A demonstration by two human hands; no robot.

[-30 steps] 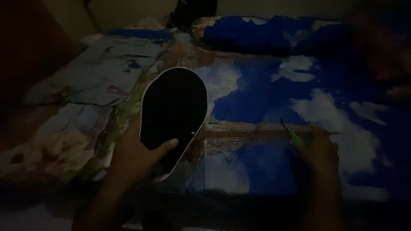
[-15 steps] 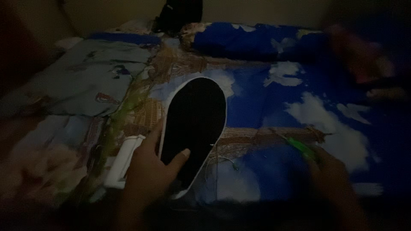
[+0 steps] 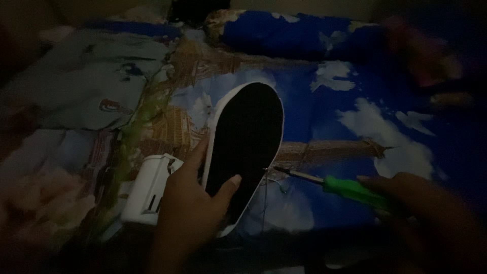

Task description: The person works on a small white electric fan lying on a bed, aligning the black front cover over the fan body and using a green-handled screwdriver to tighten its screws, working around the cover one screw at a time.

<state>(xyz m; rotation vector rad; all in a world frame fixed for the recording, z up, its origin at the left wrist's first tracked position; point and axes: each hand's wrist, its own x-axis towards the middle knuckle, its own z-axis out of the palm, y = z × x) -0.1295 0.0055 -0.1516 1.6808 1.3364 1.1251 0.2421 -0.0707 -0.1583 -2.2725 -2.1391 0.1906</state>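
Gripping the shoe sole (image 3: 246, 147), left fingers (image 3: 195, 160) clasp its edge (right hand (image 3: 421, 203) pinches the awl (image 3: 350, 187))

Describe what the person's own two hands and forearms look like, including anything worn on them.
Both hands are bare: no gloves, and no rings, watch or bracelet can be made out in the dim light. The left hand shows short, plain nails, and its forearm has no sleeve in view. The right hand is blurred and in shadow; its wrist is too dark to tell.
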